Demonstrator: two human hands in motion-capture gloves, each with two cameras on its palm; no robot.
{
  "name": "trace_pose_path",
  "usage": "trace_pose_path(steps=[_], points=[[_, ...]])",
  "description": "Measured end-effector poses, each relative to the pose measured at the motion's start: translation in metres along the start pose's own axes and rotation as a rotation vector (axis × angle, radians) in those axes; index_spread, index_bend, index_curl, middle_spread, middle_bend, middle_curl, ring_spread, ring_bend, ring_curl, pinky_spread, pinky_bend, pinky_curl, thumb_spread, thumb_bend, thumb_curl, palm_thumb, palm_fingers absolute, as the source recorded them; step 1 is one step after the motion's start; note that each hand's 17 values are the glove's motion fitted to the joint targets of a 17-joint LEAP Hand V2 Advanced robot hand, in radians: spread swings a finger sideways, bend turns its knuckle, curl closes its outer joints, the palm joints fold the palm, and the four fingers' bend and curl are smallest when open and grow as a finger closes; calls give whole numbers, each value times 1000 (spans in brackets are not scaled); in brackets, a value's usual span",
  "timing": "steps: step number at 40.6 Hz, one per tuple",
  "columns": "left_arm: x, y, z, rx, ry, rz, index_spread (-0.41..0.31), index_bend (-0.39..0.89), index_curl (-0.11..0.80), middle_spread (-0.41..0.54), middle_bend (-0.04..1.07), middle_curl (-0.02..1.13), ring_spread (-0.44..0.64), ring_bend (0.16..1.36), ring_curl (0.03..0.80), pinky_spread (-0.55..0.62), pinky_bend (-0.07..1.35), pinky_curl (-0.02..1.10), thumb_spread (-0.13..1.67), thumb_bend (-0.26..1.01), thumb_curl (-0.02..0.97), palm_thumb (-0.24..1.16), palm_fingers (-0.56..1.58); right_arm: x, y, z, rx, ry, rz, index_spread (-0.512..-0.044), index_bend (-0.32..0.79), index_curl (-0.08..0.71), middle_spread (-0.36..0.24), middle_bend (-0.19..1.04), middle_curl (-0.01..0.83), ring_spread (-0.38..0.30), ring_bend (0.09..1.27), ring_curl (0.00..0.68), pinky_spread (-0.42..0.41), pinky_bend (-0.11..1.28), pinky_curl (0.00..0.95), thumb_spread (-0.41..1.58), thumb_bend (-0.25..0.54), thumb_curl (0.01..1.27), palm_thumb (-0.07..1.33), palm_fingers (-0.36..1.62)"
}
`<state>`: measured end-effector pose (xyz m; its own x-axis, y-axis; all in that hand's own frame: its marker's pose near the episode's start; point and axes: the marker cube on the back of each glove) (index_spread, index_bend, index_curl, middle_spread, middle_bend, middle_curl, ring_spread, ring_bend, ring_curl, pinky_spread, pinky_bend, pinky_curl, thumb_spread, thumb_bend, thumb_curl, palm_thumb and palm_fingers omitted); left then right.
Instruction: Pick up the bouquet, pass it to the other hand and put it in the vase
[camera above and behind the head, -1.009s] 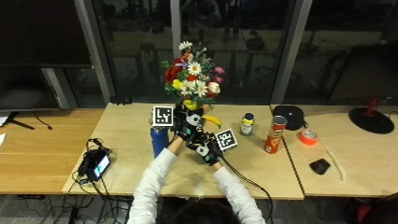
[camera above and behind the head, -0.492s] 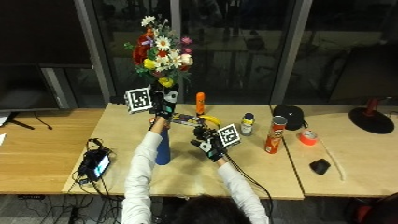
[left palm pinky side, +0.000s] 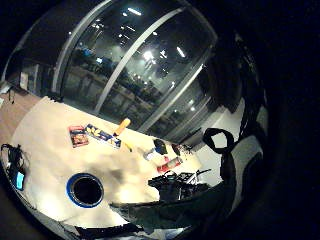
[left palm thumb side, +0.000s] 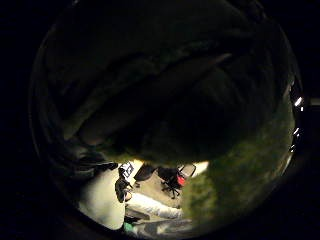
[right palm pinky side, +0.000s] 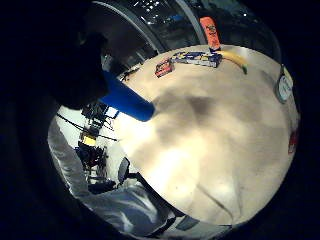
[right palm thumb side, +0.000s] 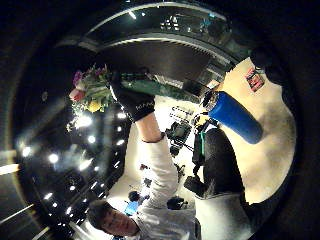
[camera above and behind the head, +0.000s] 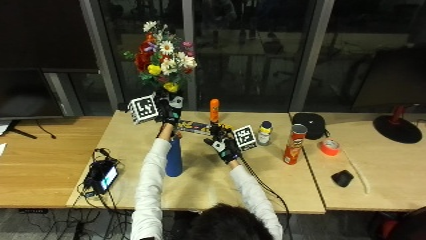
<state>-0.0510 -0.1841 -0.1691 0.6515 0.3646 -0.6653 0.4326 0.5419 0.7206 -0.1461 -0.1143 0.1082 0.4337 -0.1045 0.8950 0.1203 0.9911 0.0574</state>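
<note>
My left hand (camera above and behind the head: 168, 107) grips the bouquet's stems and holds it upright, high over the table. Its red, white and yellow flowers (camera above and behind the head: 160, 55) stand above the hand. The blue vase (camera above and behind the head: 174, 157) stands upright on the table just below that hand. In the left little finger side view the vase's open mouth (left palm pinky side: 85, 190) lies beneath, with the green stems (left palm pinky side: 165, 212) beside it. My right hand (camera above and behind the head: 223, 147) hovers to the right of the vase, fingers relaxed and holding nothing. The right thumb side view shows the left hand (right palm thumb side: 132, 102) round the bouquet (right palm thumb side: 92, 92) and the vase (right palm thumb side: 235, 117).
An orange bottle (camera above and behind the head: 213, 109) and flat boxes (camera above and behind the head: 196, 128) lie behind the vase. To the right are a small bottle (camera above and behind the head: 265, 132), a red can (camera above and behind the head: 293, 145), a tape roll (camera above and behind the head: 327, 146) and a black mouse (camera above and behind the head: 342, 177). A cabled device (camera above and behind the head: 103, 175) sits at the left.
A second ago both hands met at the bouquet low over the table. The right hand let go; the left hand lifted the bouquet up and to the left, above the vase.
</note>
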Motion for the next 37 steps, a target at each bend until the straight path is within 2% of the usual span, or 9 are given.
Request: trace_pose_path(steps=[8, 13, 21, 26, 28, 29, 30, 32, 37], points=[[-15, 1, -5, 39, -35, 18, -308, 277, 602, -318, 635, 548, -367, 738, 470, -397, 650, 459, 312, -31, 794, 898, 1351, 4, -6, -2, 24, -29, 24, -267, 76, 219, -90, 218, 418, -153, 490, 375, 106, 473, 353, 1045, -19, 511, 768, 702], [-15, 4, -8, 67, 70, 90, -308, 273, 609, -319, 632, 547, -367, 737, 472, -395, 648, 457, 312, -31, 801, 897, 1350, 7, -10, -3, 34, -31, -120, -268, 81, 209, -86, 220, 418, -149, 497, 377, 118, 467, 352, 1046, -20, 509, 769, 694], [-60, 13, -14, 74, -59, -12, -310, 271, 620, -319, 627, 547, -367, 728, 472, -392, 641, 454, 311, -32, 810, 890, 1345, 21, -7, -4, 28, -31, -99, -268, 89, 201, -84, 226, 419, -146, 496, 377, 130, 460, 352, 1053, -18, 509, 780, 688], [-93, 34, -25, -11, -110, -65, -307, 221, 613, -319, 633, 548, -368, 719, 468, -398, 657, 457, 343, -48, 804, 854, 1335, 25, 9, -9, 3, 19, 37, -268, 90, 198, -83, 227, 419, -145, 495, 376, 134, 457, 352, 1054, -20, 508, 782, 689], [-115, 57, -33, -145, -131, -146, -283, 142, 590, -306, 601, 541, -356, 700, 460, -398, 680, 460, 457, -102, 760, 739, 1223, 35, 16, -12, -26, 15, -2, -268, 95, 200, -83, 232, 420, -142, 489, 375, 142, 449, 351, 1056, -19, 508, 784, 682], [-129, 73, -38, -245, -147, -200, -228, 80, 566, -285, 615, 546, -313, 657, 445, -329, 531, 416, 565, -150, 715, 616, 923, 38, 22, -15, -49, -3, -50, -268, 99, 201, -83, 232, 421, -141, 485, 374, 143, 445, 350, 1056, -19, 507, 784, 677], [-144, 89, -44, -355, -165, -258, -136, -28, 528, -209, 618, 557, -157, 556, 436, -141, 385, 399, 591, -175, 674, 526, 261, 39, 30, -18, -74, -31, -110, -268, 104, 203, -84, 235, 422, -135, 474, 372, 144, 440, 350, 1056, -20, 507, 785, 669], [-172, 120, -55, -540, -187, -360, -51, -17, 526, -29, 484, 607, -11, 629, 559, 16, 515, 524, 640, -145, 632, 448, -247, 44, 41, -24, -102, -49, -163, -268, 106, 205, -83, 235, 422, -134, 468, 373, 154, 438, 351, 1057, -20, 507, 785, 665], [-201, 167, -71, -665, -154, -413, 73, 7, 391, 195, 261, 426, 215, 563, 381, 235, 422, 373, 729, -68, 564, 393, -221, 74, 47, -41, 34, 269, 71, -268, 109, 210, -81, 227, 420, -123, 456, 368, 166, 429, 349, 1058, -20, 506, 786, 660]])
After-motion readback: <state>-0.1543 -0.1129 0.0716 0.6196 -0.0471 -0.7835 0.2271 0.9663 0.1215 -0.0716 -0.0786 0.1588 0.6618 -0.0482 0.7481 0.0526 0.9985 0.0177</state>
